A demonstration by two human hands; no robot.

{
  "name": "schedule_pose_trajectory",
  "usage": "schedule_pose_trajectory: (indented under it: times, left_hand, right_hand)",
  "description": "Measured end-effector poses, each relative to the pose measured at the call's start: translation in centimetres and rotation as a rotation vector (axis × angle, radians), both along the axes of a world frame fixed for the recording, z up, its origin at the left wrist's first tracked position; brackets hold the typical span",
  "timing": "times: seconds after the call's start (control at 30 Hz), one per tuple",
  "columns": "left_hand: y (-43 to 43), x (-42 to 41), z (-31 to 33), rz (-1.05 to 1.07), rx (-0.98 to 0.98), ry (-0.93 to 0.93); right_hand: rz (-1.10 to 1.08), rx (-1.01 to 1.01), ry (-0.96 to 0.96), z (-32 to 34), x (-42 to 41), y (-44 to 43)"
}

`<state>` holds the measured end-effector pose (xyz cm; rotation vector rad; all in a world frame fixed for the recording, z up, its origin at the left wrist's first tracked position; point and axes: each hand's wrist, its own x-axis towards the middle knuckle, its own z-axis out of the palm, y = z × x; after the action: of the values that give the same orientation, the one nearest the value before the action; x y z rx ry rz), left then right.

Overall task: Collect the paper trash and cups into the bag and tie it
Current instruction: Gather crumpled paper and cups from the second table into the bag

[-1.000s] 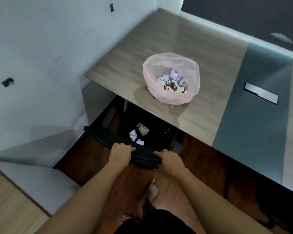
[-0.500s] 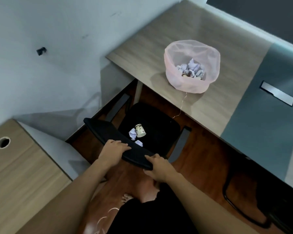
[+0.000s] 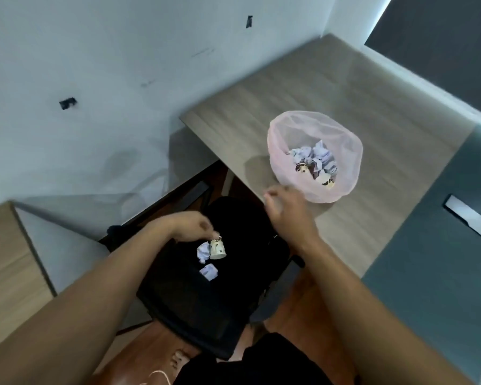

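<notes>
- The left hand (image 3: 188, 226) reaches down over the black chair seat (image 3: 206, 295), its fingertips (image 3: 214, 234) pinched on the upper end of a spotted paper cup (image 3: 217, 248) that lies on the seat.
- The right hand (image 3: 288, 211) hangs in the air past the seat's far edge, at about 1 o'clock from the cup. It is blurred, with fingers loosely curled around nothing; whether it is properly closed I cannot tell.
- A crumpled paper ball (image 3: 203, 251) touches the cup at its 9 o'clock side, and a second paper ball (image 3: 209, 271) lies just beside it at 6 o'clock.
- The pink bag (image 3: 314, 155) stands with its mouth wide on the wooden table (image 3: 372, 107), close to the table's near edge, at 2 o'clock from the cup. Crumpled paper and spotted cups already lie in it.
- The table edge overhangs the far side of the seat. Bare tabletop lies all around the bag.
- A white wall (image 3: 109, 79) closes the 11 o'clock side, and a low wooden cabinet (image 3: 9, 273) the 9 o'clock side.
- No writing can be read anywhere; the cup's print is only dark spots.
</notes>
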<state>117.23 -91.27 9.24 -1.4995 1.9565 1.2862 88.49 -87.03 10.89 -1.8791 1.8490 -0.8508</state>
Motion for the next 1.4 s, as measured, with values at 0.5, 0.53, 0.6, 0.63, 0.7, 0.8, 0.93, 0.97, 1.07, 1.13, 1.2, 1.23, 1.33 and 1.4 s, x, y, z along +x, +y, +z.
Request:
schedule_pose_trajectory:
  times: [0.5,0.53,0.6,0.63,0.7,0.8,0.93,0.97,1.07,1.13,1.2,1.23,1.33,1.4]
  left_hand:
    - [-16.9,-27.4,-7.6,1.117,0.122,0.311]
    - [-17.4,-27.6,-9.1,1.118,0.099,0.303]
    - [-17.4,-27.9,-9.5,1.135,0.036,0.337]
    - [-16.8,-27.9,-8.5,1.159,0.018,0.397]
    - [-15.6,-27.4,-6.0,1.173,-0.013,0.525]
    - [-14.2,-25.3,-2.8,1.203,-0.029,0.686]
    - [-12.7,-20.5,-0.7,1.399,0.013,0.911]
    - [-11.9,-19.4,-0.2,1.449,0.014,0.958]
    - [-8.3,-16.1,0.9,1.542,0.009,1.065]
    - [-5.6,-14.2,1.1,1.55,0.04,1.109]
    - [-3.1,-12.8,0.9,1.549,0.061,1.12]
    - [-2.0,-12.1,0.8,1.566,0.049,1.113]
    - [0.6,-10.5,-0.5,1.559,0.023,1.072]
    - [2.1,-9.7,-1.8,1.556,-0.001,0.99]
  right_hand:
    - [-0.393,0.405,-0.17,3.5,-19.8,-16.8]
    - [-0.393,0.487,-0.212,2.9,-20.3,-17.5]
    - [-0.367,0.591,-0.222,1.5,-21.0,-18.4]
    - [-0.362,0.596,-0.261,0.8,-21.2,-18.8]
    - [-0.378,0.612,-0.57,-0.1,-21.2,-19.3]
    - [-0.377,0.732,-1.106,-0.4,-20.1,-19.6]
    - [-0.24,0.864,-1.4,0.9,-17.7,-19.1]
    - [-0.206,0.891,-1.415,1.2,-17.0,-18.5]
    - [-0.13,0.943,-1.459,1.3,-14.4,-16.0]
    - [-0.076,0.994,-1.444,1.0,-12.7,-14.0]
    - [-0.018,1.043,-1.421,0.3,-11.2,-12.0]
    - [0.001,1.059,-1.406,-0.3,-10.6,-11.1]
    - [-0.05,1.053,-1.362,-1.7,-9.0,-8.1]
    - [-0.088,1.034,-1.373,-3.0,-8.4,-6.0]
